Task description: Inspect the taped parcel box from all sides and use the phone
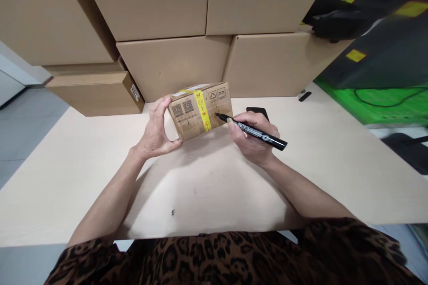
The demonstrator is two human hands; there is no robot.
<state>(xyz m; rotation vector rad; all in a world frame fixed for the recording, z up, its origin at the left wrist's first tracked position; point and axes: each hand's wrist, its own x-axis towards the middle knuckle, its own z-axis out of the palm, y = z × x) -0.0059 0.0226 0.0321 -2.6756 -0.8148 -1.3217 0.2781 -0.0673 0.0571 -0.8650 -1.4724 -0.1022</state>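
Note:
My left hand [155, 131] grips the left end of a small cardboard box [187, 127], fingers at its upper edge and thumb at its lower corner. The box is held tilted over the table, its printed side facing me. Across that side runs a strip of yellow tape [202, 110] with red print; two square codes are on its left and recycling marks on its upper right. My right hand [254, 138] is closed around a black marker [261, 134]. The marker's tip is at the box's side, right of the tape, near a short dark stroke.
Large cardboard boxes [174, 69] are stacked along the back of the pale table [200, 187]. A flatter box [96, 95] stands at the left. Behind my right hand lies a black object [259, 110], partly hidden. A small black piece [305, 96] lies farther right.

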